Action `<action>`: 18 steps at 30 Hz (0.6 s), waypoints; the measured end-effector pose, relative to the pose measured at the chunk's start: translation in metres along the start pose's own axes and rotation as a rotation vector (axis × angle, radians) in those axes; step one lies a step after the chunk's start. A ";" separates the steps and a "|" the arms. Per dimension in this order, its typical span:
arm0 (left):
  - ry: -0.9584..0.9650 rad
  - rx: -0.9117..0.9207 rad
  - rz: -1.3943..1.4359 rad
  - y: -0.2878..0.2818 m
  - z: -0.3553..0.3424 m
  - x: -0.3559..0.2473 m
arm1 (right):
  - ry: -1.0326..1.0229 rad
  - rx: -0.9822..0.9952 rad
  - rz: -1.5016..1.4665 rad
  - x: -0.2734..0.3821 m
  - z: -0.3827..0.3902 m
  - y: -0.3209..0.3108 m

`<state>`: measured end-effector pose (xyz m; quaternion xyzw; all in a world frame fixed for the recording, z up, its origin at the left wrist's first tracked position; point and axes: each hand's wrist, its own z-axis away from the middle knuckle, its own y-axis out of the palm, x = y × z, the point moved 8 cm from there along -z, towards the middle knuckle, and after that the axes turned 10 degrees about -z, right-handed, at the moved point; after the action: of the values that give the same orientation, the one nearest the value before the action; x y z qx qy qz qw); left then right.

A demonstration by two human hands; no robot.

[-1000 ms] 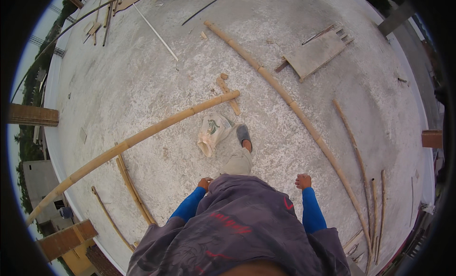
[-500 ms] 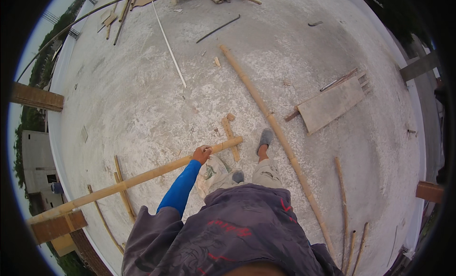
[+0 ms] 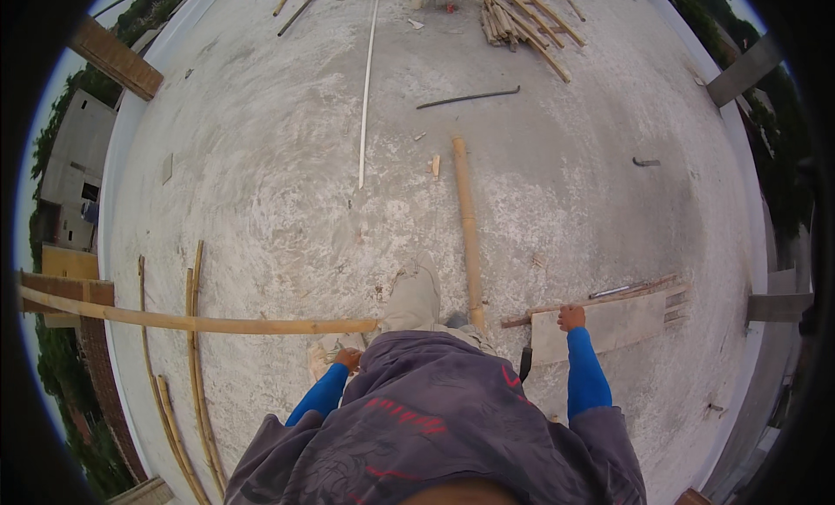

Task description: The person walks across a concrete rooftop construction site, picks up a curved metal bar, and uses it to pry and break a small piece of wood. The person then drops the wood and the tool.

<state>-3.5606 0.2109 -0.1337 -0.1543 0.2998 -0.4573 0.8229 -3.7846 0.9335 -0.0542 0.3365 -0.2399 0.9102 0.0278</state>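
My left hand (image 3: 350,359) hangs low beside my waist, close to a white woven sack (image 3: 323,355) by my leg. Its fingers are partly hidden, and it is apart from the split bamboo pole (image 3: 252,326) that runs leftward from my leg to the roof edge. My right hand (image 3: 571,317) is raised at my right with curled fingers; nothing shows sticking out of it. Below it in the picture lies a pale flat board (image 3: 600,331) on the concrete. A short dark handle-like thing (image 3: 525,363) shows next to my right hip.
A thick bamboo pole (image 3: 467,227) lies straight ahead. Thin bamboo sticks (image 3: 194,366) lie at the left. Ahead are a white pipe (image 3: 369,96), a dark bent bar (image 3: 468,98) and a heap of wood pieces (image 3: 513,22). Low white parapets (image 3: 111,209) border the roof.
My left hand has let go of the bamboo pole and dropped toward my side. My right hand has come into view. I have moved forward and my view has turned left.
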 end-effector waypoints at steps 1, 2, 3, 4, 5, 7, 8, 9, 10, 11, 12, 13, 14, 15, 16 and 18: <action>0.023 0.009 -0.121 0.004 -0.010 -0.004 | -0.066 0.032 0.023 0.042 -0.024 0.010; 0.121 0.041 -0.406 0.008 -0.023 -0.013 | -0.099 0.019 0.062 0.079 -0.045 0.020; 0.199 0.103 -0.698 0.013 -0.037 -0.018 | -0.141 0.058 0.068 0.115 -0.063 0.037; 0.236 0.062 -0.702 0.009 -0.053 -0.027 | -0.157 0.062 0.085 0.144 -0.079 0.056; 0.251 0.050 -0.716 0.005 -0.072 -0.036 | -0.166 0.098 0.098 0.168 -0.092 0.081; 0.140 0.015 -0.566 -0.033 -0.120 -0.042 | -0.169 0.140 0.130 0.217 -0.121 0.136; 0.013 0.001 -0.399 -0.061 -0.145 -0.042 | -0.172 0.179 0.153 0.237 -0.131 0.167; -0.133 0.015 -0.247 -0.089 -0.160 -0.039 | -0.152 0.203 0.188 0.251 -0.136 0.195; -0.059 -0.070 -0.089 -0.130 -0.175 -0.055 | -0.112 0.198 0.240 0.266 -0.143 0.220; -0.102 -0.056 0.074 -0.167 -0.195 -0.067 | -0.116 0.265 0.232 0.290 -0.153 0.251; -0.253 -0.041 0.344 -0.202 -0.211 -0.071 | -0.070 0.306 0.254 0.295 -0.152 0.272; -0.211 -0.141 0.504 -0.253 -0.229 -0.090 | -0.014 0.338 0.275 0.297 -0.147 0.289; -0.157 -0.225 0.392 -0.308 -0.241 -0.112 | -0.026 0.377 0.239 0.316 -0.151 0.308; -0.249 -0.136 0.683 -0.344 -0.256 -0.125 | -0.024 0.405 0.210 0.328 -0.149 0.322; -0.185 -0.185 0.649 -0.397 -0.270 -0.142 | 0.001 0.411 0.196 0.333 -0.146 0.334; -0.141 -0.264 0.585 -0.494 -0.295 -0.166 | -0.020 0.377 0.142 0.354 -0.146 0.348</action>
<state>-4.1402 0.0937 -0.0423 -0.1984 0.3303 -0.1470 0.9110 -4.2194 0.6537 -0.0738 0.3270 -0.0887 0.9353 -0.1023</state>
